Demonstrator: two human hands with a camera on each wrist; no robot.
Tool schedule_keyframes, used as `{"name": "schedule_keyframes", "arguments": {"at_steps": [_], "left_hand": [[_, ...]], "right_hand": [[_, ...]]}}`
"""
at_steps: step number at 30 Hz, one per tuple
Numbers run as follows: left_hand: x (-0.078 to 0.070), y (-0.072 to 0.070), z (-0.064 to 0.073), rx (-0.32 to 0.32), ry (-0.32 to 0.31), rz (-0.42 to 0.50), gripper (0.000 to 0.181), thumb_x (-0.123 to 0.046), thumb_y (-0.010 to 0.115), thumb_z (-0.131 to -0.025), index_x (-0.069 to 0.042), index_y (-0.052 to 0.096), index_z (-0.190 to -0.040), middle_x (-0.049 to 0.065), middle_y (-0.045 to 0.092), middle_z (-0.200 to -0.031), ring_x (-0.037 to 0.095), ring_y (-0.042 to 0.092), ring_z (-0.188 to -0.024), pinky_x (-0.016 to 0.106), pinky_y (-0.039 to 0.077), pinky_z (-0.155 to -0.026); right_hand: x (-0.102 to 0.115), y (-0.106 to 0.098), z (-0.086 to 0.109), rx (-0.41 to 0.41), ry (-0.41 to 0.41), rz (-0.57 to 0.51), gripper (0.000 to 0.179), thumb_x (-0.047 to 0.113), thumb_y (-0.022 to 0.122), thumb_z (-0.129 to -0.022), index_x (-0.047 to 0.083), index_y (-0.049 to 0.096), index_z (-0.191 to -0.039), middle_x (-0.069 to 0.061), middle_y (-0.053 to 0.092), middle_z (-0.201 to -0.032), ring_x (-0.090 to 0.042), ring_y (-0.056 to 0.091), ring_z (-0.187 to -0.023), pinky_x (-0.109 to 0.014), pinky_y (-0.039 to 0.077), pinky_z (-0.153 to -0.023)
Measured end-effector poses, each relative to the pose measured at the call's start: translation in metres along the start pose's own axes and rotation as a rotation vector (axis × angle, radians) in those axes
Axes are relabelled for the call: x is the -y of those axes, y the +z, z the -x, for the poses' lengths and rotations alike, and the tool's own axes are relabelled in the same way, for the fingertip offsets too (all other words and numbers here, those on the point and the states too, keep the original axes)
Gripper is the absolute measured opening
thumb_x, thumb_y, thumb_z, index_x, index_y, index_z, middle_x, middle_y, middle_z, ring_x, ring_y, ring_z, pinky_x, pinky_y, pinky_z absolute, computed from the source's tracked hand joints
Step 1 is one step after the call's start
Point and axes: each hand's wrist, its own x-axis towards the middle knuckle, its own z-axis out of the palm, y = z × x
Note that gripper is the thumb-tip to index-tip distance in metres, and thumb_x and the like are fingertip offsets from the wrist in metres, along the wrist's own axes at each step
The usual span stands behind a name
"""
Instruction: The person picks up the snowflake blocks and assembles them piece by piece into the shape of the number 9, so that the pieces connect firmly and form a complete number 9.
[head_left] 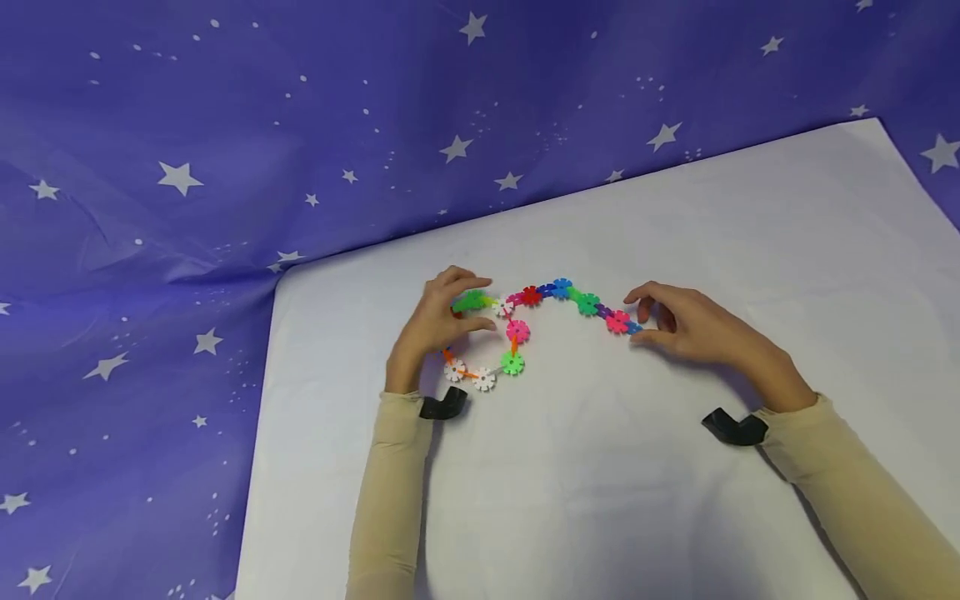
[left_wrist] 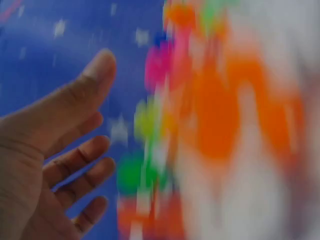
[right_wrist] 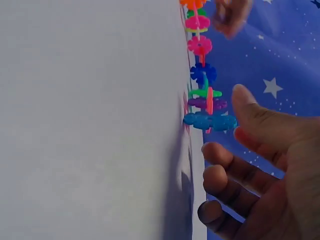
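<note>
A chain of colourful notched plastic discs point(head_left: 531, 296) lies on the white table. Its left part bends round into a loop that includes a light green disc point(head_left: 513, 362) and a white disc point(head_left: 483, 379); a tail runs off to the right. My left hand point(head_left: 435, 321) hovers at the loop's left side, thumb and fingers spread apart, hiding some discs. At the tail's far end, my right hand point(head_left: 693, 325) has its thumb and fingers parted around a blue disc point(right_wrist: 210, 121). The right wrist view shows the thumb tip close beside that disc.
White cloth covers the table point(head_left: 570, 483). Behind it and to the left hangs a purple-blue curtain point(head_left: 247, 125) printed with white stars. Black curved pieces point(head_left: 444, 403) sit at both wrists, by the beige sleeves point(head_left: 390, 500).
</note>
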Motion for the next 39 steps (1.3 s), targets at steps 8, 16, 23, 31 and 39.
{"name": "schedule_keyframes", "arguments": {"at_steps": [8, 16, 23, 31, 39], "left_hand": [[0.042, -0.02, 0.032, 0.118, -0.288, 0.009, 0.074, -0.033, 0.085, -0.076, -0.011, 0.053, -0.14, 0.012, 0.055, -0.113, 0.025, 0.053, -0.093, 0.038, 0.045, -0.084], [0.045, -0.014, 0.026, 0.076, -0.247, 0.077, 0.047, -0.023, 0.077, -0.085, -0.008, 0.064, -0.128, 0.007, 0.064, -0.097, 0.019, 0.057, -0.081, 0.029, 0.046, -0.074], [0.043, -0.025, 0.036, 0.11, -0.274, 0.117, 0.081, -0.02, 0.088, -0.073, -0.009, 0.049, -0.143, 0.012, 0.056, -0.115, 0.024, 0.056, -0.093, 0.038, 0.049, -0.084], [0.041, -0.03, 0.039, 0.209, -0.243, 0.139, 0.095, -0.023, 0.091, -0.069, -0.013, 0.041, -0.149, 0.01, 0.051, -0.127, 0.026, 0.048, -0.11, 0.041, 0.042, -0.097], [0.041, -0.03, 0.036, 0.092, -0.28, 0.116, 0.092, -0.02, 0.091, -0.068, -0.012, 0.044, -0.146, 0.01, 0.055, -0.116, 0.025, 0.053, -0.095, 0.039, 0.047, -0.086]], "right_hand": [[-0.007, 0.0, -0.01, 0.073, 0.015, -0.098, 0.05, 0.017, 0.076, -0.086, 0.011, 0.058, -0.132, 0.0, 0.062, -0.1, -0.01, 0.047, -0.07, -0.022, 0.041, -0.062], [-0.003, -0.003, -0.009, 0.124, 0.02, -0.092, 0.027, 0.013, 0.069, -0.091, 0.012, 0.066, -0.118, 0.003, 0.064, -0.09, -0.009, 0.049, -0.07, -0.023, 0.042, -0.062], [0.003, -0.002, -0.014, 0.13, -0.049, -0.1, 0.047, 0.005, 0.069, -0.089, 0.009, 0.055, -0.134, -0.002, 0.063, -0.101, -0.008, 0.049, -0.069, -0.022, 0.043, -0.062], [0.009, 0.002, -0.017, 0.164, -0.07, -0.115, 0.044, 0.001, 0.07, -0.087, 0.011, 0.063, -0.129, 0.004, 0.061, -0.091, -0.008, 0.047, -0.064, -0.022, 0.041, -0.057], [0.01, 0.007, -0.02, 0.117, -0.073, -0.068, 0.055, 0.009, 0.072, -0.088, 0.009, 0.053, -0.139, -0.002, 0.057, -0.102, -0.009, 0.048, -0.072, -0.021, 0.043, -0.061]]}}
